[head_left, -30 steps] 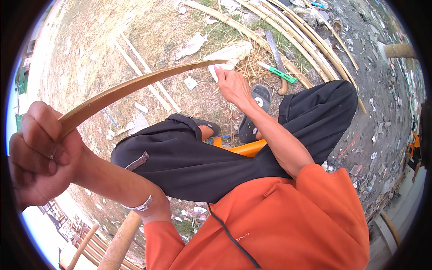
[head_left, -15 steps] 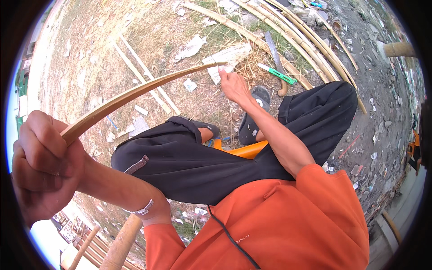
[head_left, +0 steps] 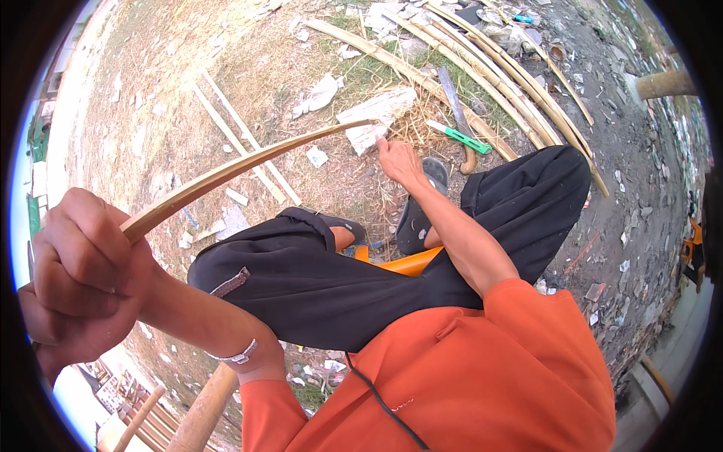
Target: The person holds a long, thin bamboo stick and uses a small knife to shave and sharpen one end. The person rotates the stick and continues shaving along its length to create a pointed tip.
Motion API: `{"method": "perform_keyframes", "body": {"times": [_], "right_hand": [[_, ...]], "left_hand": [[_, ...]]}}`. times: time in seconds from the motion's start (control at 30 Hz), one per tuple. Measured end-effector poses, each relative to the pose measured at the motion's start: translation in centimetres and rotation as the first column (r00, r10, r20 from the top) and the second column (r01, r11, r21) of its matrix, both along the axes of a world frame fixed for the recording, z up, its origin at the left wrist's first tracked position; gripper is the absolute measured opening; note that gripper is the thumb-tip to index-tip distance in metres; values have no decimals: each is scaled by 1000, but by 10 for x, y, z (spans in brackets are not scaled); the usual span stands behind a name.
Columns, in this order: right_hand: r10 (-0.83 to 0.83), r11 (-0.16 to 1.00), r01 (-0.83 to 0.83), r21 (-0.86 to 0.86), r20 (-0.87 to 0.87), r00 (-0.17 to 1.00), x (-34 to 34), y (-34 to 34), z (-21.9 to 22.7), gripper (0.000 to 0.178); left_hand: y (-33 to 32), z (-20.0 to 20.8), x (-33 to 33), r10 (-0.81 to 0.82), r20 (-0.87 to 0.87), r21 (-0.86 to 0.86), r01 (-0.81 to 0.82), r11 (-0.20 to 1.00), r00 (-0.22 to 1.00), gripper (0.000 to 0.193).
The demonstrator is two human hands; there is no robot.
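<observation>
My left hand (head_left: 86, 275) is wrapped round the near end of a long, thin bamboo strip (head_left: 248, 160). The strip rises from the fist and arches away to the right, over the ground. Just below its far tip is my right hand (head_left: 401, 161), its fingers curled together. A small gap shows between those fingertips and the strip. Whether anything small sits in the right fingers cannot be made out. Beyond the right hand lie a green-handled knife (head_left: 465, 138) with a pale blade and a saw (head_left: 456, 102) with a wooden handle.
Several long split bamboo lengths (head_left: 501, 79) lie at the far right. Two thin pale strips (head_left: 239, 135) rest on the dry grass at the left. White scraps (head_left: 316, 96) litter the ground. An orange seat (head_left: 410, 264) shows between my legs. Bamboo poles (head_left: 203, 410) stand at lower left.
My right hand has come off the strip's far tip and dropped slightly nearer and to the right. The left fist and strip have shifted a little to the right.
</observation>
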State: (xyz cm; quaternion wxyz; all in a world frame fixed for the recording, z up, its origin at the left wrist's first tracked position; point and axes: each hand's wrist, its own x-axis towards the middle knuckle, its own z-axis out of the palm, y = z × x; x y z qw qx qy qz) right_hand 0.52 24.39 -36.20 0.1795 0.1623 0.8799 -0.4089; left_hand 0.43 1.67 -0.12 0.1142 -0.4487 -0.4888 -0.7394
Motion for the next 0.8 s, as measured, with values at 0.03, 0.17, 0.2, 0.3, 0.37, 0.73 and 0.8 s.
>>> {"method": "perform_keyframes", "body": {"times": [0.03,0.17,0.2,0.3,0.37,0.73,0.8], "right_hand": [[28,999,-29,-28,-19,999,2,-3,11,63],[-7,996,3,-86,-53,999,-3,-15,10,63],[-53,994,47,-97,-57,997,-7,-19,11,64],[-10,990,7,-140,-21,1000,-8,-17,18,64],[3,991,-14,-131,-81,997,-4,-24,20,64],[-68,996,69,-51,30,997,-24,-8,-23,67],[-19,1000,19,4,-1,1000,-25,9,-36,66]], "left_hand": [[1,0,3,14,-22,-27,-15,1000,1000,44],[16,4,-2,8,-29,-4,-8,1000,1000,45],[12,3,-3,1,3,18,-1,1000,1000,48],[4,2,0,30,11,13,-30,999,999,46],[4,1,4,42,-1,20,-41,999,999,45],[14,3,-1,-38,-30,2,38,999,999,41],[15,2,-1,-75,3,19,75,997,997,38]]}}
